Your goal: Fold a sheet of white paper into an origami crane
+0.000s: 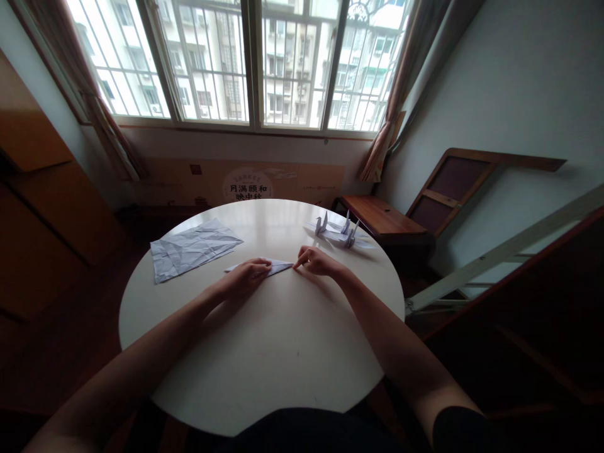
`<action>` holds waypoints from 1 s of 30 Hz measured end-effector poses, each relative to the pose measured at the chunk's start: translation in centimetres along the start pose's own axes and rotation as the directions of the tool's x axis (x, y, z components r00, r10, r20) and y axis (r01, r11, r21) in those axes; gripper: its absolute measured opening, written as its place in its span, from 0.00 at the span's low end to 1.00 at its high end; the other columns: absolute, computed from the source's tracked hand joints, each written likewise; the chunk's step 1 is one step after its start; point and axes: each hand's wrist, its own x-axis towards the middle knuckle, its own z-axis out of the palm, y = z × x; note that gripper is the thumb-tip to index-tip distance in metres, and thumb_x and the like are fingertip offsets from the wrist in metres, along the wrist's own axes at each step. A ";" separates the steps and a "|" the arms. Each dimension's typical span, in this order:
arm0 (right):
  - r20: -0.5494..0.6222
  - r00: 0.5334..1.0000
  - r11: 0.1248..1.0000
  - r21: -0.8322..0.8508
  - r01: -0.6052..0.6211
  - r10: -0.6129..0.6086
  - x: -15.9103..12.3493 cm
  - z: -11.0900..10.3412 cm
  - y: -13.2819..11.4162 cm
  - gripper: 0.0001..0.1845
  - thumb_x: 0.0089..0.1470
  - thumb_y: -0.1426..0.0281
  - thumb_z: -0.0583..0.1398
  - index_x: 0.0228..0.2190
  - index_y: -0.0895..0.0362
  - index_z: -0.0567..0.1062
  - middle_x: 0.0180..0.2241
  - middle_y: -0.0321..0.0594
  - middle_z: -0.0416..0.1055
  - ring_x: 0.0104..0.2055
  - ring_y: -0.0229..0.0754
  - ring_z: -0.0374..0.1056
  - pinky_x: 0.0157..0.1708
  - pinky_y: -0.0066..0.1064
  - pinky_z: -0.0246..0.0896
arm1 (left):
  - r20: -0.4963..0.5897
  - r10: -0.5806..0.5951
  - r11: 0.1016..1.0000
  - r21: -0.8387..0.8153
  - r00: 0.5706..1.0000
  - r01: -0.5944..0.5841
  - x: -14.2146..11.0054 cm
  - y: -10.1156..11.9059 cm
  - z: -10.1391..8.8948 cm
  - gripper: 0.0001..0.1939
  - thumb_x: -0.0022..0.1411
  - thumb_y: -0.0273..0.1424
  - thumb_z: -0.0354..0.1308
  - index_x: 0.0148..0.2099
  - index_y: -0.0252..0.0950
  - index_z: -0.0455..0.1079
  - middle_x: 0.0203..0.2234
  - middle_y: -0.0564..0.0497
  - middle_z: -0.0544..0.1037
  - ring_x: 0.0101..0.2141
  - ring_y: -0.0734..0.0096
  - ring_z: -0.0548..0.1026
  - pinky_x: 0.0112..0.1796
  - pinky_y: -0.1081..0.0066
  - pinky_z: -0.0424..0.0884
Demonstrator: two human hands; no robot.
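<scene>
Centrally on the round table (278,352), the folded paper (279,268) lies lengthwise left to right; the left hand (251,272) closes over its body, while the right hand (313,259), forefinger extended, is nearer its narrow right tip, any pinch indiscernible.

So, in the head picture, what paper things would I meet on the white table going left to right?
Creased paper sheets → a folded paper piece with the left hand on it → folded paper birds.
</scene>
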 end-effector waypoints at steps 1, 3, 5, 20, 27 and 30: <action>-0.054 0.998 1.000 0.018 0.016 -0.015 0.1 0.2 0.1 0.26 0.46 0.88 0.55 0.33 0.54 0.87 0.36 0.41 0.75 0.33 0.35 0.70 0.38 0.27 0.66 | 0.011 0.005 1.000 0.001 1.000 -0.005 0.0 -0.1 0.0 0.24 0.74 0.46 0.50 0.53 0.36 0.79 0.55 0.40 0.77 0.53 0.54 0.78 0.56 0.58 0.73; -0.164 0.986 0.998 0.045 0.051 -0.043 0.3 0.6 0.2 0.24 0.50 0.87 0.56 0.34 0.55 0.87 0.37 0.42 0.75 0.33 0.36 0.71 0.39 0.28 0.67 | 0.059 0.017 1.000 0.015 0.998 -0.018 0.0 -0.2 -0.1 0.21 0.74 0.45 0.51 0.54 0.37 0.79 0.57 0.41 0.77 0.58 0.53 0.75 0.61 0.55 0.67; -0.222 0.973 0.995 0.061 0.079 -0.063 0.5 1.3 0.2 0.19 0.56 0.83 0.57 0.38 0.56 0.86 0.38 0.44 0.76 0.34 0.37 0.72 0.41 0.30 0.68 | 0.122 0.021 0.999 0.035 0.992 -0.026 0.0 0.1 -0.2 0.20 0.75 0.42 0.50 0.56 0.39 0.77 0.59 0.42 0.75 0.63 0.51 0.69 0.65 0.47 0.59; -0.066 0.980 0.979 -0.087 0.184 -0.190 0.6 4.0 -0.5 0.13 0.61 0.70 0.63 0.47 0.53 0.83 0.49 0.49 0.77 0.51 0.50 0.72 0.57 0.46 0.64 | 0.049 0.011 0.979 0.205 0.999 -0.021 -0.1 1.4 -0.3 0.16 0.76 0.34 0.50 0.58 0.42 0.76 0.57 0.41 0.77 0.60 0.49 0.72 0.61 0.37 0.59; -0.006 0.987 0.981 -0.116 0.157 -0.159 0.3 3.4 -1.3 0.17 0.61 0.66 0.64 0.51 0.54 0.81 0.52 0.51 0.75 0.54 0.54 0.71 0.57 0.48 0.63 | 0.073 0.096 0.982 0.156 0.993 -0.106 -0.5 0.6 -0.4 0.17 0.75 0.32 0.52 0.61 0.44 0.74 0.59 0.42 0.75 0.58 0.52 0.74 0.61 0.43 0.63; 0.002 0.986 0.979 -0.123 0.164 -0.165 0.3 3.4 -1.3 0.18 0.61 0.64 0.63 0.52 0.54 0.81 0.52 0.51 0.75 0.53 0.53 0.71 0.57 0.47 0.63 | 0.092 0.128 0.983 0.118 0.987 -0.139 -0.5 0.9 -0.5 0.17 0.76 0.32 0.52 0.62 0.43 0.73 0.59 0.42 0.75 0.59 0.54 0.74 0.63 0.43 0.61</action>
